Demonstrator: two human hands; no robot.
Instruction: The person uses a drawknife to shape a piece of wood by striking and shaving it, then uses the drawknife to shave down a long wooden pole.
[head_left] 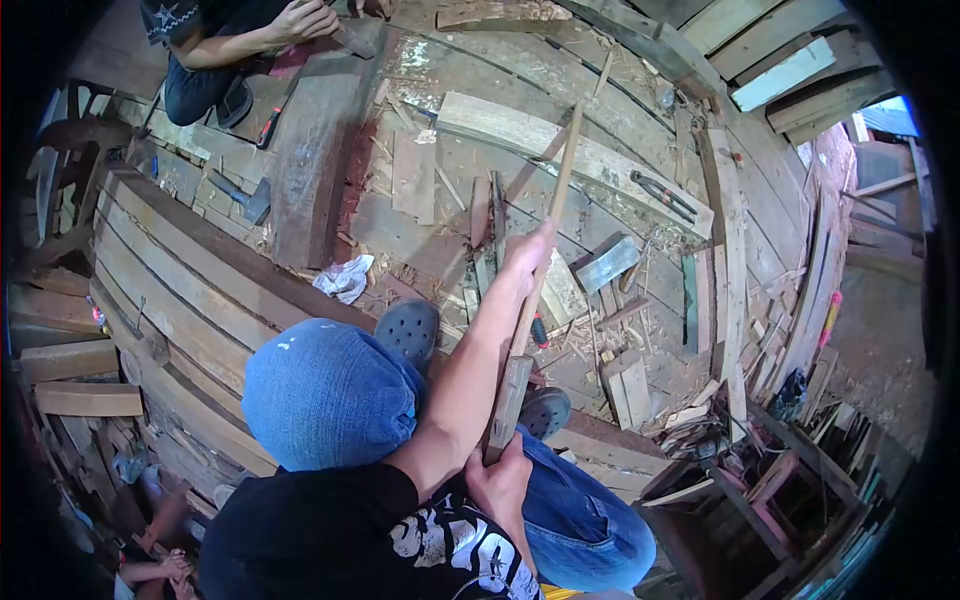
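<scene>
Far left: curved planks (165,300) rise from a plank floor (450,170) strewn with offcuts. A hammer (248,198) lies on them. Above it, a co-worker's hand (300,20) rests on a dark beam (315,150); the dark sleeve bears a white star, with no readable lettering. A white rag (345,278) lies beside the beam's foot. Centre: the wearer's knee in blue jeans (325,395) and a black shirt (300,540) with a white print, its writing illegible. The right hand (500,480) is clenched round the lower, broader end of a wooden strip (562,165), close to the body. The left hand (525,255), arm outstretched, grasps the strip at mid-length. The strip is pale brown, long and thin, and slants up and away over the floor. Right: long-handled pliers (665,195) lie on a pale board (520,135).
</scene>
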